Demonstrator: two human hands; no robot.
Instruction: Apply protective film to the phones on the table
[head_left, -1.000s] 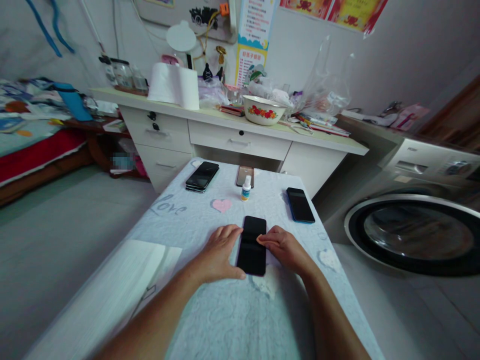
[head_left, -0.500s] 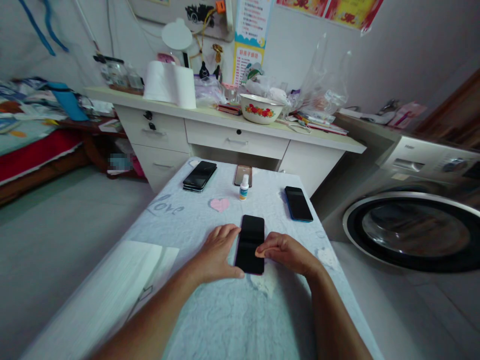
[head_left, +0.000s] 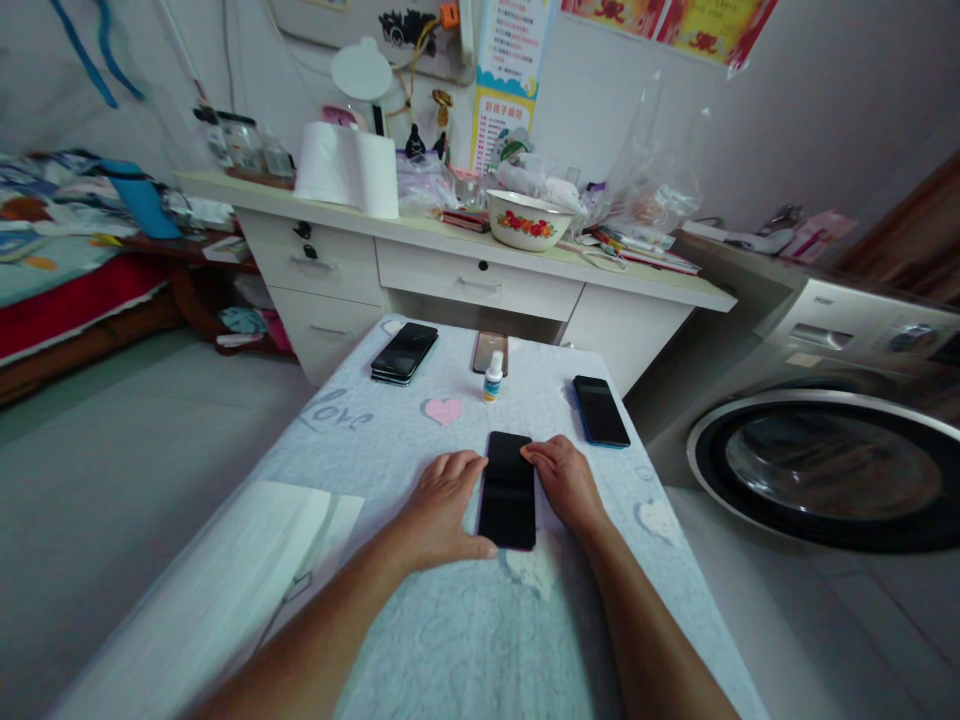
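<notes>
A black-screened smartphone [head_left: 508, 495] lies face up on the cloth-covered table. My left hand [head_left: 446, 505] braces its left side, fingertips at the upper edge and thumb at the bottom left corner. At the phone's upper right edge, my right hand [head_left: 566, 480] pinches a small orange-tan piece [head_left: 527, 453] against the glass; its kind is mostly hidden by the fingers. Beyond the phone stands a small white spray bottle [head_left: 493, 378] with a coloured label. Behind the bottle lies a phone case or brownish phone [head_left: 482, 352], partly covered by it.
Stacked phones [head_left: 405, 350] lie at the table's far left, and another dark phone [head_left: 601, 410] rests at the right. The tablecloth [head_left: 465, 640] has a pink heart print. A white desk [head_left: 480, 270] stands behind, a washing machine [head_left: 825, 400] to the right.
My right hand has slid up along the phone's right side, from the lower screen to near the top right edge. My left hand stays in place on the phone.
</notes>
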